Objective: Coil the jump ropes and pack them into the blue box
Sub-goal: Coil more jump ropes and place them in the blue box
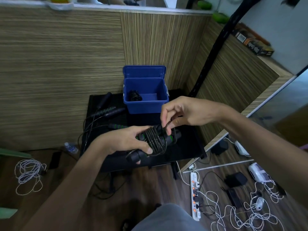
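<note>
My left hand (pixel 131 142) grips the paired black-and-green handles of a jump rope (pixel 155 142), whose cord is wound in several turns around them. My right hand (pixel 180 114) pinches the cord's free end just above the coil. Behind them stands the open blue box (pixel 145 104), lid up, on a low black table (pixel 183 147). A coiled black rope (pixel 135 96) lies in the box's left corner. More jump ropes (pixel 108 110) with loose cords lie on the table to the left of the box.
Wood-panelled walls close in behind and to the right. On the floor lie a white cable bundle (pixel 28 172) and a water bottle (pixel 71 147) at left, and a power strip (pixel 195 195) with many tangled cables and chargers at right.
</note>
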